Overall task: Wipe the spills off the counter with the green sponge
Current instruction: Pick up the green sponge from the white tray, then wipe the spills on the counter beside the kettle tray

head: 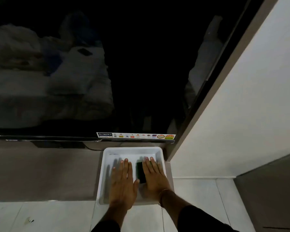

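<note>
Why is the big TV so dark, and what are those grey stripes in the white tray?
Head view: the TV is off and dimly mirrors the room; the stripes in the tray are finger shadows from the left hand; straight edges bend from the wide lens.

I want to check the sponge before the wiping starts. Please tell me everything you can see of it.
The sponge is a dark green, flat rectangular block; its material looks dense, though the dim light hides texture. It lies flat in the white tray, right of the middle, long side pointing away from the person. The right hand lies flat, partly over its right edge. The left hand rests beside it, thumb close to its near end.
</note>
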`<state>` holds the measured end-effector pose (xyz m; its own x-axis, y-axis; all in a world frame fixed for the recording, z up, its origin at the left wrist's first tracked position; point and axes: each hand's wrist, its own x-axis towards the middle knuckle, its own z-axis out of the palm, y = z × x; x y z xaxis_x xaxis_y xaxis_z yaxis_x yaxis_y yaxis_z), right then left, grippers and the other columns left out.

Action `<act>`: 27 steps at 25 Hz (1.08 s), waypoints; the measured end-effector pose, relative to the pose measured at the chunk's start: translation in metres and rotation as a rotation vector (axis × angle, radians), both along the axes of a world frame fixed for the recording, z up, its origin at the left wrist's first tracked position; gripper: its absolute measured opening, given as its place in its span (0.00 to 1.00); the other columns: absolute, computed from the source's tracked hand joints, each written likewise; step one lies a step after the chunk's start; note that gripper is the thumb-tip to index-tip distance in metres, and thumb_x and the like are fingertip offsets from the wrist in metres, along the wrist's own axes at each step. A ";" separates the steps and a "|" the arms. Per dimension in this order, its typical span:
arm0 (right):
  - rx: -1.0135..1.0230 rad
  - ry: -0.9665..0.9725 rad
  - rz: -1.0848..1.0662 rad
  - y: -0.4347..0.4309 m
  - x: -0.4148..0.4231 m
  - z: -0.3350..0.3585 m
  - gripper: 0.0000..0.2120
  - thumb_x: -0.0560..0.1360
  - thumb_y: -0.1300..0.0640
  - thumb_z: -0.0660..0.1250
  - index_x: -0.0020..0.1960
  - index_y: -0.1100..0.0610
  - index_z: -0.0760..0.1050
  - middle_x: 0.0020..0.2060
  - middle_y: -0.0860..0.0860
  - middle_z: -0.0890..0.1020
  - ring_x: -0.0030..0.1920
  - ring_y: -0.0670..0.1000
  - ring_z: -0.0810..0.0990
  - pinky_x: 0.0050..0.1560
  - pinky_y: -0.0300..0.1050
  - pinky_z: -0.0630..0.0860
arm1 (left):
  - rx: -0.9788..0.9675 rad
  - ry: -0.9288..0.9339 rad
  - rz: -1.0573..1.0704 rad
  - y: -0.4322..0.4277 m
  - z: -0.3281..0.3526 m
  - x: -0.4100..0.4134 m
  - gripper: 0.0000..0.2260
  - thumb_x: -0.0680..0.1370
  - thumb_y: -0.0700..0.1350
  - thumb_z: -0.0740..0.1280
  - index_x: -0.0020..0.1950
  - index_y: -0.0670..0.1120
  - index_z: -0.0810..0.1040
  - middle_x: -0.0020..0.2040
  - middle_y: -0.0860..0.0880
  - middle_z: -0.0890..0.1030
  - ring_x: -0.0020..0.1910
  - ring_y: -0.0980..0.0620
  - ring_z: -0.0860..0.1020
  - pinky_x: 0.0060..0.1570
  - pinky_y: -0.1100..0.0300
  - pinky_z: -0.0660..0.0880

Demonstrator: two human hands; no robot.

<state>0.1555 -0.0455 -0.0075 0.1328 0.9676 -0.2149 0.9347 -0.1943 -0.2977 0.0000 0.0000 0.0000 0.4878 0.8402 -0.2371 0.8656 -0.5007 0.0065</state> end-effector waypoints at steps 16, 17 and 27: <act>0.101 -0.068 -0.016 -0.008 0.000 -0.003 0.40 0.83 0.55 0.63 0.82 0.52 0.38 0.83 0.51 0.43 0.82 0.55 0.40 0.76 0.53 0.39 | 0.028 -0.030 0.009 -0.001 0.012 -0.004 0.36 0.83 0.65 0.34 0.82 0.42 0.33 0.83 0.40 0.33 0.80 0.39 0.30 0.81 0.39 0.38; 0.133 -0.066 -0.038 -0.017 0.003 0.007 0.41 0.82 0.55 0.66 0.82 0.52 0.40 0.83 0.52 0.45 0.81 0.55 0.41 0.76 0.54 0.40 | 0.033 -0.045 0.010 -0.008 0.022 0.000 0.37 0.80 0.65 0.28 0.82 0.42 0.33 0.83 0.40 0.34 0.80 0.39 0.30 0.81 0.39 0.37; 0.244 -0.221 -0.371 -0.235 0.150 0.067 0.46 0.63 0.72 0.76 0.77 0.56 0.64 0.75 0.56 0.72 0.76 0.61 0.68 0.73 0.56 0.59 | -0.003 -0.144 -0.413 -0.171 0.072 0.173 0.44 0.78 0.66 0.26 0.84 0.41 0.52 0.85 0.40 0.51 0.84 0.39 0.49 0.74 0.44 0.32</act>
<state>0.3052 -0.2805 0.0594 0.4942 0.8652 0.0844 0.8618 -0.4748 -0.1785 0.1734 -0.1715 0.0717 0.8108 0.5672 -0.1445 0.5831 -0.8043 0.1144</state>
